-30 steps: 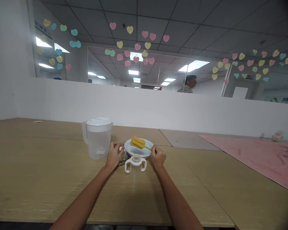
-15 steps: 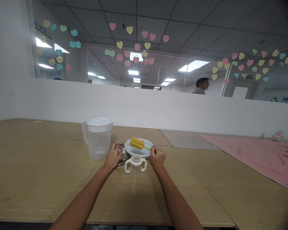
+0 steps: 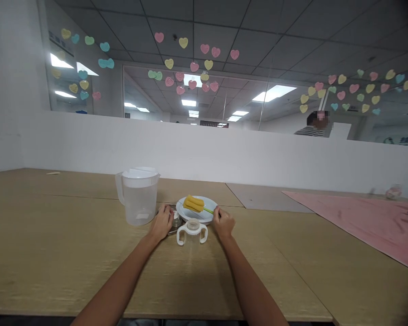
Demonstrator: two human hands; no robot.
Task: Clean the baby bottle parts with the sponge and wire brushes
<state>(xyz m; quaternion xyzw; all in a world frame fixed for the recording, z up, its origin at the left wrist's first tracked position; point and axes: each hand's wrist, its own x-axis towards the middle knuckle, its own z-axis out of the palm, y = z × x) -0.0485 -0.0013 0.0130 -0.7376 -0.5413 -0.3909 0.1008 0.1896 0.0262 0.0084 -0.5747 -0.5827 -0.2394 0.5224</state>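
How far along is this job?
Looks done: the pitcher is lidded. In hand: the right hand holds the yellow sponge brush at the white plate; the left hand is at a small clear piece. Apparently left: the handled bottle, open, no brush inside.

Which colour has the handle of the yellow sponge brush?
The handle is bright green; it shows best in the head view, beside the right hand.

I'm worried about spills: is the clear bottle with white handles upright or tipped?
Upright: the clear bottle with white handles stands on the light wooden table, its mouth facing up.
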